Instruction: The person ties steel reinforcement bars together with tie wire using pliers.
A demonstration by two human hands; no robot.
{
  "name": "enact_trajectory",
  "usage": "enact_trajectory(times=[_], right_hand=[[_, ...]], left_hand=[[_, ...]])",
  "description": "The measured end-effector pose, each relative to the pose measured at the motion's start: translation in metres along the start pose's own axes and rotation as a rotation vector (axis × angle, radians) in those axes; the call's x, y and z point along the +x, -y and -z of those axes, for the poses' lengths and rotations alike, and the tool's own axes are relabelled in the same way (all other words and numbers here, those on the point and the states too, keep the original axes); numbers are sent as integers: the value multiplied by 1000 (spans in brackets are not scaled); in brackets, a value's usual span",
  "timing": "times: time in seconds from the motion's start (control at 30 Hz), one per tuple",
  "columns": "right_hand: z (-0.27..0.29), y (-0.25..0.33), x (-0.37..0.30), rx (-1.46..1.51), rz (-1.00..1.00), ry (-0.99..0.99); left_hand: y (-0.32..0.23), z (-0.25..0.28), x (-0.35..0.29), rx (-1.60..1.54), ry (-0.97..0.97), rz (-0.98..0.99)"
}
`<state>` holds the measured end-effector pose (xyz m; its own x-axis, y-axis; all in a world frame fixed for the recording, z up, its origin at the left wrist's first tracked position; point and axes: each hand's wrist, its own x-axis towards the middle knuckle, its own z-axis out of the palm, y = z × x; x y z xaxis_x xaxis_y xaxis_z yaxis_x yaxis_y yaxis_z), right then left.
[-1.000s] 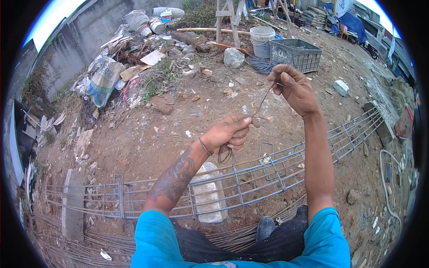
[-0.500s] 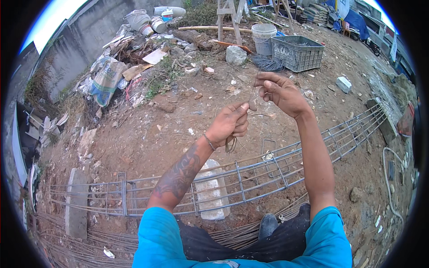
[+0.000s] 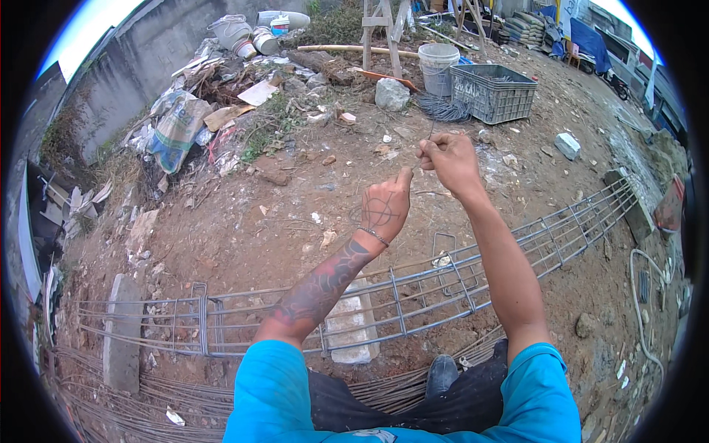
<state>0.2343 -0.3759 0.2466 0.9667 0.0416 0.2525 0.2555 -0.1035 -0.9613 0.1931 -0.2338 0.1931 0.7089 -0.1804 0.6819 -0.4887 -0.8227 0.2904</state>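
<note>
My left hand [image 3: 385,203] is closed, its back turned up and its thumb side toward my right hand. Out past its outer edge shows a thin curved loop of tie wire; most of the bundle is hidden in the fist. My right hand [image 3: 452,161] is up and slightly farther away, fingers pinched together on thin tie wire [image 3: 431,130], a short end of which sticks up above the fingertips. The hands are close but apart. Below them a long rebar cage [image 3: 399,303] with square stirrups lies across in front of me, over pale concrete blocks [image 3: 353,325].
Straight rebar rods [image 3: 199,395] lie along the ground near my feet. Farther off are a grey plastic crate [image 3: 493,92], a white bucket [image 3: 437,70], coiled dark wire [image 3: 443,108] and a stone [image 3: 391,94]. A rubble heap [image 3: 221,103] rises at left; a pale hose [image 3: 639,310] curves at right.
My left hand has rolled over, so its back faces up and the wire bundle is mostly hidden. My right hand has moved slightly down, its loosely spread fingers now drawn together.
</note>
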Motion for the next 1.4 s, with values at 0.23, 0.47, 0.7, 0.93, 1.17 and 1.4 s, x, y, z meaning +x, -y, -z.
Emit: enact_trajectory(times=[0.23, 0.47, 0.7, 0.93, 1.17, 1.4], right_hand=[[4, -2, -2, 56, -37, 25], [38, 8, 0, 413, 118, 398], [55, -15, 16, 917, 167, 483], [17, -2, 13, -148, 156, -327], [19, 3, 8, 141, -42, -147], [48, 22, 2, 759, 97, 290]], left_hand=[[-1, 14, 17, -505, 223, 222], [6, 37, 20, -995, 467, 244], [10, 27, 16, -1568, 812, 300], [21, 1, 9, -29, -78, -186], [3, 7, 18, -748, 184, 231], [5, 38, 24, -1432, 446, 426]])
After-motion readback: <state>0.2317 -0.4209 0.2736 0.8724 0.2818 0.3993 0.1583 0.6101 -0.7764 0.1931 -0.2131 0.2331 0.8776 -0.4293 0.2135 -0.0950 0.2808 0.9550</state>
